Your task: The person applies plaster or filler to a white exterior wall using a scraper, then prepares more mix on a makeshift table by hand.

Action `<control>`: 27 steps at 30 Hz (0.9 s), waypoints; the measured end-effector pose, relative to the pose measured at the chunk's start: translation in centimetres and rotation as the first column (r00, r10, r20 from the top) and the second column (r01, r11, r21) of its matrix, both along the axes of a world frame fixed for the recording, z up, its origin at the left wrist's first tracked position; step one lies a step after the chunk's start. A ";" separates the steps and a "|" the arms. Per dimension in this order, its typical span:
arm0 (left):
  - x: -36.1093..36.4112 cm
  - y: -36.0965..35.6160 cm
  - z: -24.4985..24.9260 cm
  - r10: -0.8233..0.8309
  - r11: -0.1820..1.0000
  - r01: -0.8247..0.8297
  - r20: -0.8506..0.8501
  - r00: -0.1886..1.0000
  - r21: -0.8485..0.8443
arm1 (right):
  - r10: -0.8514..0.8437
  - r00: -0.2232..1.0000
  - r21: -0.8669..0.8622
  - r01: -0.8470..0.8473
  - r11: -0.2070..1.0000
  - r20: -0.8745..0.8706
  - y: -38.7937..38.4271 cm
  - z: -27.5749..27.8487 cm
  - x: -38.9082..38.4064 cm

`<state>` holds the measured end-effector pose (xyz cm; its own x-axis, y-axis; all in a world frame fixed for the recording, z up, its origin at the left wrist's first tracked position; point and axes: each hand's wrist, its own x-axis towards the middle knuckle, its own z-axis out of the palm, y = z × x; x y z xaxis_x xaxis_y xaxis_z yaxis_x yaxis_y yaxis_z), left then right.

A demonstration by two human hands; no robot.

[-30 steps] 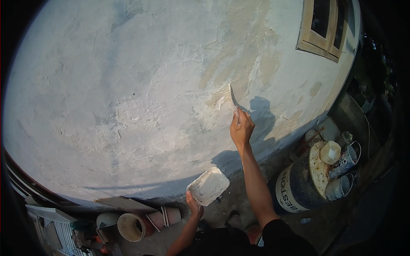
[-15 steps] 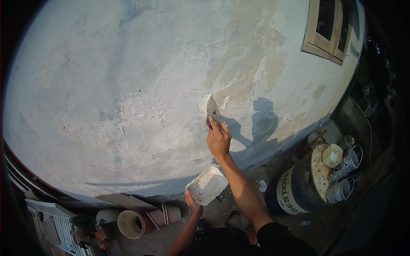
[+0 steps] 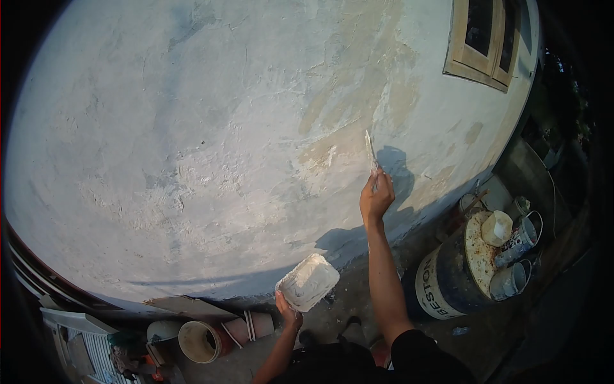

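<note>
My right hand is closed round the handle of a putty knife, its blade seen nearly edge-on against the wall. Whitish filler covers much of that wall, with beige patches around the blade. Lower down, my left hand grips the near left edge of a shallow rectangular tub. White paste coats the inside of the tub, which is tilted toward the wall.
A dark drum stands at the right, bearing a white container and metal pails. Buckets and a board lie along the wall's foot at lower left. A wooden window is at upper right.
My right hand has moved right along the wall with the putty knife, whose blade has turned more edge-on. My left hand and the tub have stayed nearly in place.
</note>
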<state>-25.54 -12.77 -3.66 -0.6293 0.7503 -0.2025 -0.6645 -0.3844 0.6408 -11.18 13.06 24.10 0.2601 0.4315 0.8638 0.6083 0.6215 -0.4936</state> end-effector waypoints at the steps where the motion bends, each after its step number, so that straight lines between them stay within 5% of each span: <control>1: -0.1 -0.1 0.2 -0.012 1.000 0.012 -0.016 1.000 0.000 | 0.011 1.000 0.016 -0.012 1.000 0.012 0.7 0.7 -0.1; 4: -0.1 0.0 0.7 -0.049 0.999 0.050 -0.050 0.998 0.012 | 0.080 0.991 0.066 -0.087 0.994 0.103 1.0 2.9 -1.4; 8: -0.1 0.1 1.6 -0.067 0.997 0.069 -0.059 0.996 0.038 | 0.190 0.937 0.146 -0.240 0.960 0.295 0.0 -1.5 -7.2; 15: 0.4 0.6 2.7 -0.050 0.999 0.050 -0.083 0.995 0.001 | 0.357 0.835 -0.002 -0.393 0.920 0.418 -6.6 -6.2 -13.0; 18: 0.6 0.4 3.6 -0.100 0.995 0.101 -0.059 0.993 0.014 | 0.443 0.836 0.058 -0.485 0.873 0.324 -7.4 -5.0 -10.5; 21: 0.5 0.1 2.3 -0.078 0.996 0.080 -0.044 0.996 0.048 | 0.479 0.872 -0.151 -0.462 0.874 0.104 -9.4 -3.0 -5.3; 23: 0.5 -0.6 1.1 -0.045 0.999 0.045 0.000 0.999 0.024 | 0.477 0.879 -0.509 -0.412 0.756 -0.002 -10.9 -0.8 -0.4; 24: 0.7 -0.3 1.2 -0.021 1.000 0.021 0.019 1.000 0.006 | 0.550 0.796 -0.449 -0.601 0.661 -0.255 -9.6 -3.2 1.7; 27: 1.3 0.0 2.5 -0.053 0.998 0.056 -0.115 0.992 0.019 | 0.624 0.738 -0.600 -0.628 0.496 -0.257 -10.7 -3.2 7.4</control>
<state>-24.25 -12.72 -1.12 -0.6054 0.7877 -0.1143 -0.6079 -0.3649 0.7052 -3.78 2.34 20.89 -0.2922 0.8983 0.3282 0.1811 0.3890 -0.9033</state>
